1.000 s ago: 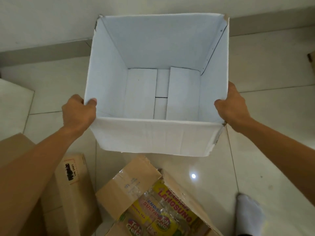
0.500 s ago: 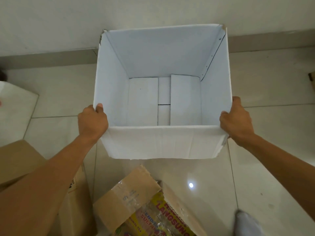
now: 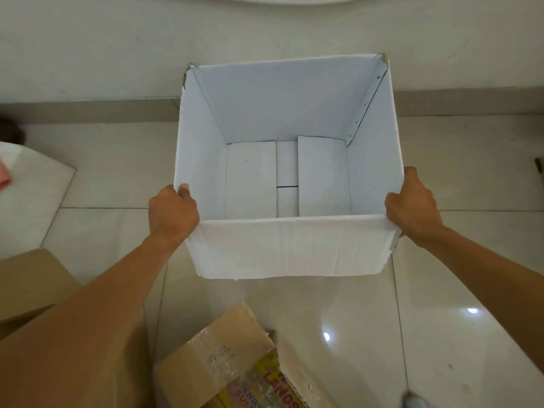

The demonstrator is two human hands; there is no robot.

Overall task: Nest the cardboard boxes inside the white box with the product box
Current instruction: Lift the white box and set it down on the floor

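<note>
An open white box (image 3: 291, 248) stands upright on the tiled floor in front of me, with nothing inside but its folded bottom flaps. My left hand (image 3: 172, 213) grips the near left corner of its rim. My right hand (image 3: 413, 206) grips the near right corner. Below it, at the bottom edge, lies a brown cardboard box (image 3: 215, 357) with colourful product packaging (image 3: 265, 390) showing in it. Another brown cardboard box (image 3: 29, 284) sits at the lower left, partly hidden by my left forearm.
A pale wall with a grey skirting (image 3: 88, 108) runs just behind the white box. A white sheet-like thing (image 3: 29, 184) with something pink on it lies at the left edge. Glossy floor tiles (image 3: 471, 290) stretch to the right.
The white box has moved lower in my view and away from me toward the wall, with both hands still on its rim. The brown box with packaging now shows less.
</note>
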